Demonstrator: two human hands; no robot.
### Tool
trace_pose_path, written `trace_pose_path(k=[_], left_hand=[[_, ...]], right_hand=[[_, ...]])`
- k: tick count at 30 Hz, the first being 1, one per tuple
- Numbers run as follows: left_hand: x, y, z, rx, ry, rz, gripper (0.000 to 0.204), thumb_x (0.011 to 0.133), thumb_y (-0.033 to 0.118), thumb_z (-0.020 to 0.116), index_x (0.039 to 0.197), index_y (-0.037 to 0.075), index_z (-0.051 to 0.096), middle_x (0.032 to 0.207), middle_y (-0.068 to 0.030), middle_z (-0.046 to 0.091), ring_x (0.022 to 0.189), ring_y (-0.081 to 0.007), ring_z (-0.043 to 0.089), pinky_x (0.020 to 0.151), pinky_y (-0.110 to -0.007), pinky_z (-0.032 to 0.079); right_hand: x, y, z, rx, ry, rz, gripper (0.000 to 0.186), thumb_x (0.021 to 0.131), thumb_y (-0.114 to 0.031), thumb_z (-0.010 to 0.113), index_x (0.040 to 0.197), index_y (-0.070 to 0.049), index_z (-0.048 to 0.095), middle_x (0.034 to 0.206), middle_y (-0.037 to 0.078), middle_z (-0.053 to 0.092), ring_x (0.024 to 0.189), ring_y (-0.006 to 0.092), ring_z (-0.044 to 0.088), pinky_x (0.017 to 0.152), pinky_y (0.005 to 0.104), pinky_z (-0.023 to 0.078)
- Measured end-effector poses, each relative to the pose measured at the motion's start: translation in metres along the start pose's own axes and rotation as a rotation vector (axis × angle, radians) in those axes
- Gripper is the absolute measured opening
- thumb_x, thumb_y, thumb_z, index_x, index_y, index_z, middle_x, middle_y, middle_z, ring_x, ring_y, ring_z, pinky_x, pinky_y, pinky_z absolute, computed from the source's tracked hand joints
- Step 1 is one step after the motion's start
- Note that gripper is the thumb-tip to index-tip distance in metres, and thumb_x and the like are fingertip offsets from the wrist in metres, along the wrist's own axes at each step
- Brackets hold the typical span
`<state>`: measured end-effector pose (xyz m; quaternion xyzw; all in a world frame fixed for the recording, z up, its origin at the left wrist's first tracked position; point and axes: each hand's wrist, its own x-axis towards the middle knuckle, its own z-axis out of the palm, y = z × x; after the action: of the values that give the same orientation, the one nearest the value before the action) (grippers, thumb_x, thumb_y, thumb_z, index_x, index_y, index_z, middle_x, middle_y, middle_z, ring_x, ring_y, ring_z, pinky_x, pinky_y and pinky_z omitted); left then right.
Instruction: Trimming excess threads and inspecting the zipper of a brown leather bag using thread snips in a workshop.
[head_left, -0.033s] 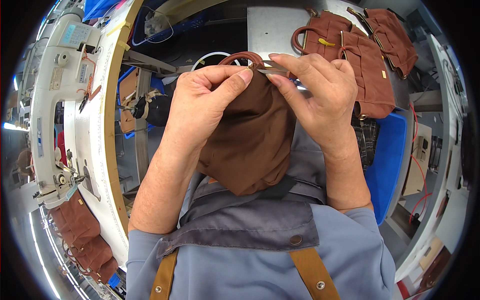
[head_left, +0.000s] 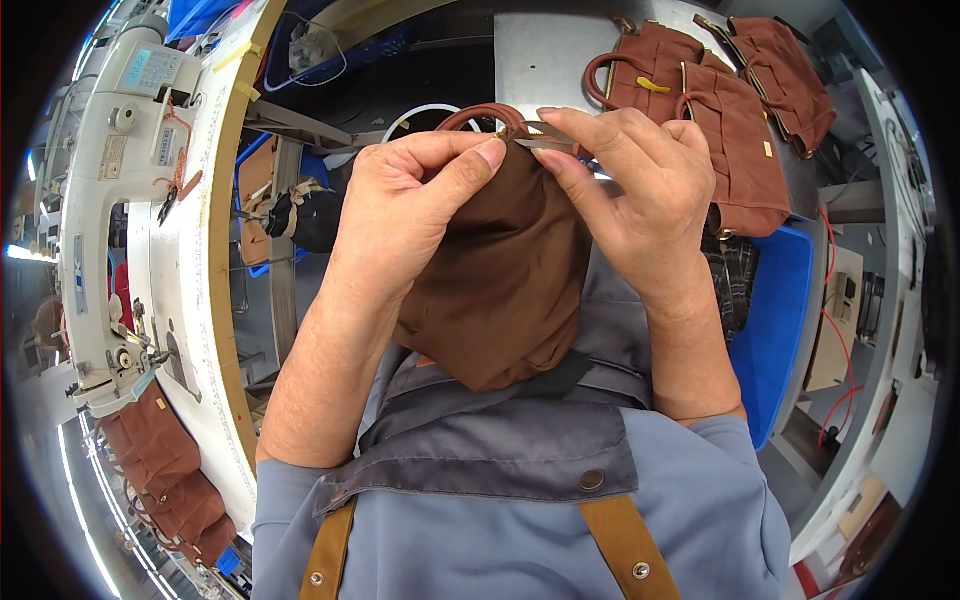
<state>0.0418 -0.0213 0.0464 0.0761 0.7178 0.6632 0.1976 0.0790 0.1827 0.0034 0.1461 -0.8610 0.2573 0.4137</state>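
Observed a dark-brown fabric bag (head_left: 490, 280) above the lap, at the near side of a grey metal table (head_left: 540, 60). Found left hand (head_left: 400, 195) pinching its top rim between thumb and forefinger; right hand (head_left: 645, 165) pinching slim metal snips (head_left: 535, 142), blades parted at that rim. Noted reddish-brown fabric bags (head_left: 735, 140) toward the table's right edge; leftward, a white metal sewing machine (head_left: 95, 200) on a wood-edged white worktable (head_left: 180, 270).

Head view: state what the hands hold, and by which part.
The left hand pinches the brown bag at its upper edge; the right hand holds a two-pronged metal tool by its prongs.
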Motion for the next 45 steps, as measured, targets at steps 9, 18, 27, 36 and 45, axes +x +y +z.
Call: trace_pose_path(k=[9,18,27,36,45], left_hand=[[-0.004,-0.002,0.003,0.000,0.008,-0.007,0.020,0.095,0.010,0.072,0.110,-0.002,0.075,0.099,-0.0058,0.075,0.089,-0.0079,0.066,0.085,-0.023,0.051],[0.001,-0.005,-0.005,-0.026,0.008,0.006,0.018,0.095,0.011,0.073,0.108,-0.001,0.075,0.098,-0.0042,0.075,0.090,-0.0074,0.065,0.086,-0.023,0.050],[0.007,0.001,-0.010,0.014,-0.063,0.001,0.019,0.095,0.012,0.073,0.109,-0.001,0.074,0.101,-0.0041,0.074,0.092,-0.0072,0.065,0.087,-0.023,0.050],[0.031,0.020,-0.009,0.294,-0.179,-0.012,0.026,0.091,0.016,0.079,0.110,-0.001,0.075,0.102,-0.0057,0.075,0.092,-0.0080,0.067,0.084,-0.022,0.051],[0.016,0.043,-0.028,0.137,-0.147,0.075,0.017,0.092,0.017,0.077,0.102,0.004,0.075,0.094,-0.0001,0.074,0.086,-0.0063,0.065,0.083,-0.022,0.048]], right_hand=[[-0.008,-0.008,0.006,0.063,-0.051,0.083,0.017,0.084,-0.027,0.079,0.096,-0.015,0.076,0.071,-0.006,0.065,0.056,0.0118,0.052,0.061,0.0322,0.031],[-0.011,0.003,0.007,0.559,-0.040,0.379,0.027,0.084,-0.028,0.081,0.103,-0.010,0.075,0.083,0.002,0.070,0.072,0.0177,0.066,0.070,0.0277,0.041],[-0.010,-0.010,0.005,0.141,-0.034,0.201,0.029,0.083,-0.027,0.082,0.105,-0.010,0.074,0.081,-0.001,0.067,0.066,0.0146,0.063,0.065,0.0304,0.039],[-0.016,-0.022,-0.002,0.629,-0.194,0.668,0.038,0.086,-0.025,0.082,0.113,-0.003,0.067,0.090,0.005,0.073,0.067,0.0070,0.060,0.060,0.0236,0.046],[-0.028,-0.007,0.000,0.907,-0.342,0.775,0.042,0.098,-0.029,0.071,0.132,-0.005,0.062,0.107,0.006,0.074,0.086,0.0068,0.065,0.084,0.0265,0.052]])
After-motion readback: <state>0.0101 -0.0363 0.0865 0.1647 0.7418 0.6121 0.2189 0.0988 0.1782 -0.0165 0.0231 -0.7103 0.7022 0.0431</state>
